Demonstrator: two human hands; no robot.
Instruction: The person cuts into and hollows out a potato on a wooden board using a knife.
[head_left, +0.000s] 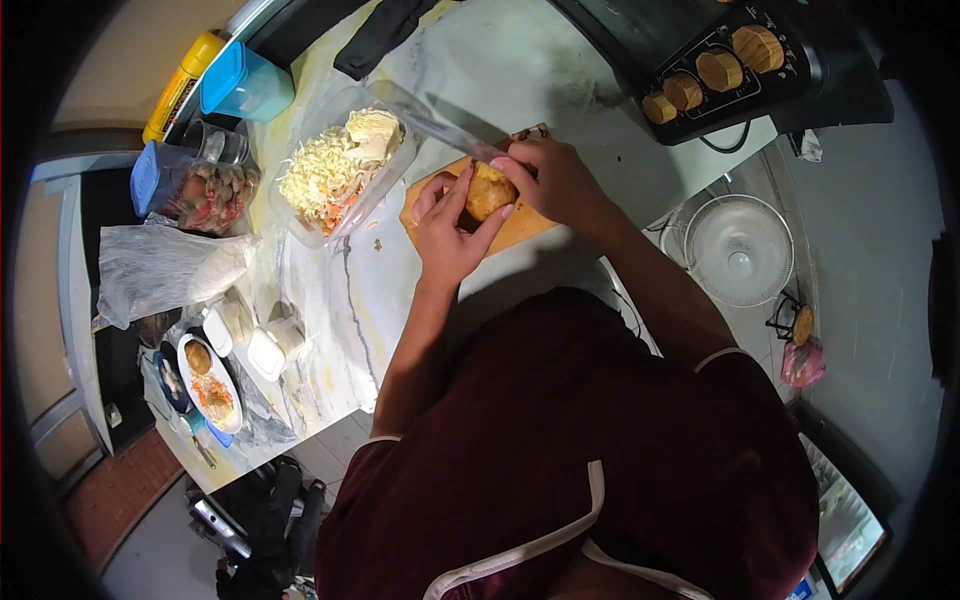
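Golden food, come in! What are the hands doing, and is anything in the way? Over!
Left hand gripping golden food on board. Right hand holding knife by food. Tub close beside board. Over.

brn rnd food (490,192) on wd brd (522,238)

On the bench (590,85), the cutting board (530,234) lies at the upper centre of the frame, the food piece (490,195) on it. Just left of the board is the container (402,168) with shredded food (318,180); the knife (440,124) reaches from the container's upper right corner to the food piece. Down the left side come the tub (265,92), jar (205,192), plastic bag (160,268) and oval plate (233,405). The stove (700,98) occupies the upper right, the bowl (740,240) below it, beyond the bench edge.
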